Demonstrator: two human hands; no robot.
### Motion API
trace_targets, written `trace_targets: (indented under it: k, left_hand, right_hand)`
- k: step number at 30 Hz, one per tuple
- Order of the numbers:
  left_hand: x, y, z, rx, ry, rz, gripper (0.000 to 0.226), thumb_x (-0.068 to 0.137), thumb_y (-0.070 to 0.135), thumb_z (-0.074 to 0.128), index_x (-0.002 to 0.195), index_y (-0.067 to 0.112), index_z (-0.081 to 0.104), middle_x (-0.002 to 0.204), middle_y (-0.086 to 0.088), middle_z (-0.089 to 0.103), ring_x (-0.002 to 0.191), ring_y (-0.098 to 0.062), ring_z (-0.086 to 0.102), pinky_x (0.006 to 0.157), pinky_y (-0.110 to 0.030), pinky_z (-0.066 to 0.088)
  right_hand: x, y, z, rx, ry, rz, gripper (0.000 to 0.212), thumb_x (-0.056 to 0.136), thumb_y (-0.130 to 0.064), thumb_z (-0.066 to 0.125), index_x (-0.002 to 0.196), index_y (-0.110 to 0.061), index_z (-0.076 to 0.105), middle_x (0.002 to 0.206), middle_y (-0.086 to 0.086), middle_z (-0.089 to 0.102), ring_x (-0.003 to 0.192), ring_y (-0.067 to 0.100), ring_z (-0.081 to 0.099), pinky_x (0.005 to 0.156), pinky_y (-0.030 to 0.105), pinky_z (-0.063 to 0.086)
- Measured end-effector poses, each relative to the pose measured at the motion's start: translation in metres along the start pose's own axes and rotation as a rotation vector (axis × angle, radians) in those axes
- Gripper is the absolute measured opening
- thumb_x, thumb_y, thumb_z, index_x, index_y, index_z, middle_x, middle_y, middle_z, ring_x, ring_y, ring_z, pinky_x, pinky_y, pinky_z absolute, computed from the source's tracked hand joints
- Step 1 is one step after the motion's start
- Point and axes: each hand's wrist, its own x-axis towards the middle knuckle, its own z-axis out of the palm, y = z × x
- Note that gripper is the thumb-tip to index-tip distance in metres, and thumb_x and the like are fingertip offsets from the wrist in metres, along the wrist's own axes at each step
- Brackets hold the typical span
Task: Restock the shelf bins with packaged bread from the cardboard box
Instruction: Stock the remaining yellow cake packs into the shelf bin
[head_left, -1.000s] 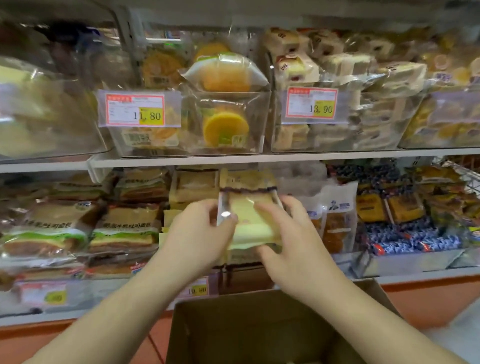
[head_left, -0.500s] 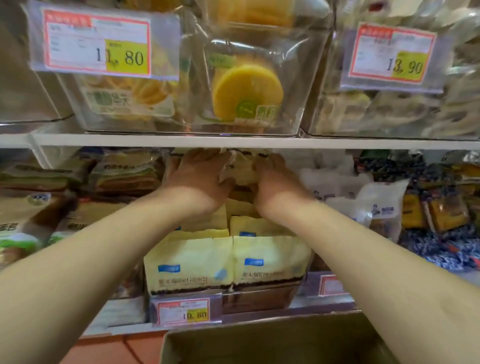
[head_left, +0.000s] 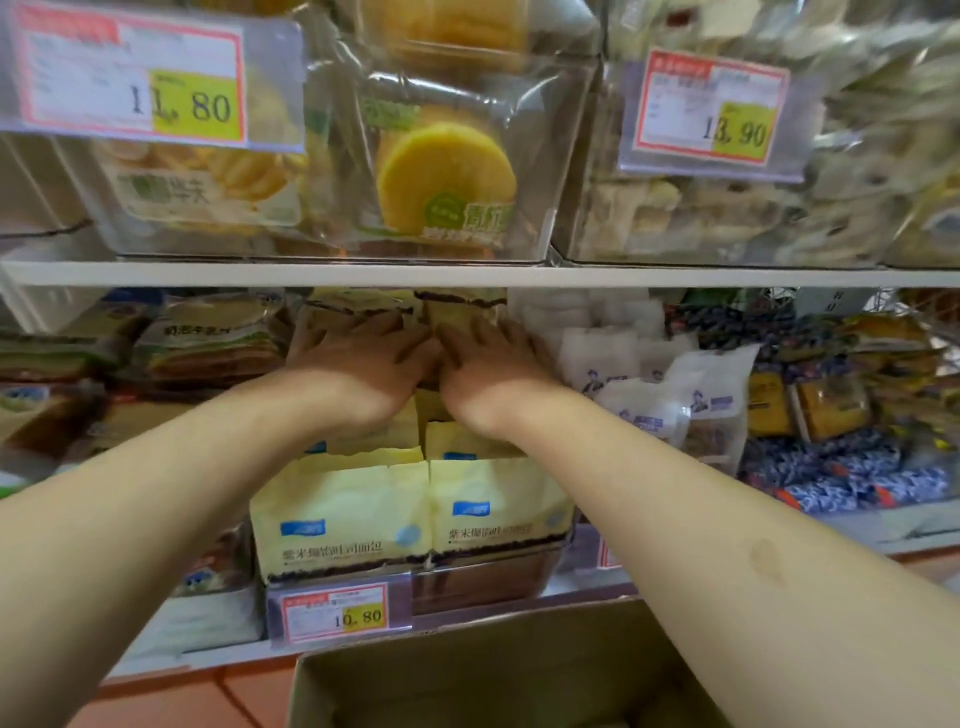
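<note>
Now pressing bread into the bin.
Both hands, left (head_left: 363, 358) and right (head_left: 488, 358), lie flat, released, on yellow packs (head_left: 415, 504); bin looks nearly full.

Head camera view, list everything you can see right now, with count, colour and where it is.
Price tags: three fully seen, red-bordered with yellow; 11.80 upper left, 13.90 upper right, 10.80 on the lower bin.
Round cakes: count unclear, yellow, in the clear upper bin.
Bread packs: several, pale yellow, two at the front, centre lower bin.
White bags: several, right of the bread.
Blue packets: many, far right.
Box: one, brown cardboard, bottom centre.
Left hand: one, pressing packs at the bin's back.
Right hand: one, beside the left, likewise.
</note>
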Motion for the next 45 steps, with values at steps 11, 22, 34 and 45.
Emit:
trace_targets:
  k: [11,22,34,45]
  left_hand:
    - [-0.072,0.014,0.000,-0.195,0.202,0.151,0.065,0.100,0.070,0.019,0.150,0.040,0.047,0.159,0.002,0.047,0.148,-0.022,0.039,0.123,-0.046,0.024]
    - [-0.206,0.123,0.069,-0.306,0.135,0.509,0.051,0.098,0.067,0.026,0.134,0.047,0.055,0.128,0.039,0.045,0.128,0.016,0.038,0.111,-0.009,0.025]
    - [-0.189,0.162,0.220,-0.252,-0.366,0.396,0.040,0.104,0.040,0.051,0.142,0.026,0.057,0.134,0.007,0.063,0.118,-0.010,0.060,0.100,-0.025,0.047]
    - [-0.165,0.176,0.376,-0.179,-0.752,0.304,0.059,0.095,0.032,0.066,0.151,0.024,0.048,0.147,-0.002,0.059,0.131,-0.023,0.057,0.104,-0.027,0.043]
  right_hand:
    - [-0.138,0.020,-0.041,0.223,0.180,-0.274,0.052,0.112,-0.038,0.041,0.163,-0.030,0.034,0.170,-0.006,0.030,0.157,0.014,0.019,0.129,0.034,0.017]
    - [-0.302,0.187,-0.016,0.104,0.295,0.216,0.050,0.107,-0.041,0.047,0.153,-0.022,0.041,0.149,-0.005,0.047,0.142,0.016,0.040,0.117,0.033,0.037]
    - [-0.311,0.229,0.039,0.227,-0.182,0.351,0.048,0.111,-0.029,0.045,0.155,-0.019,0.029,0.122,0.021,0.069,0.105,0.039,0.066,0.089,0.045,0.053]
    - [-0.296,0.231,0.030,0.200,-0.283,0.379,0.014,0.110,-0.031,0.048,0.107,-0.021,0.037,0.089,0.008,0.060,0.077,0.022,0.059,0.061,0.037,0.043]
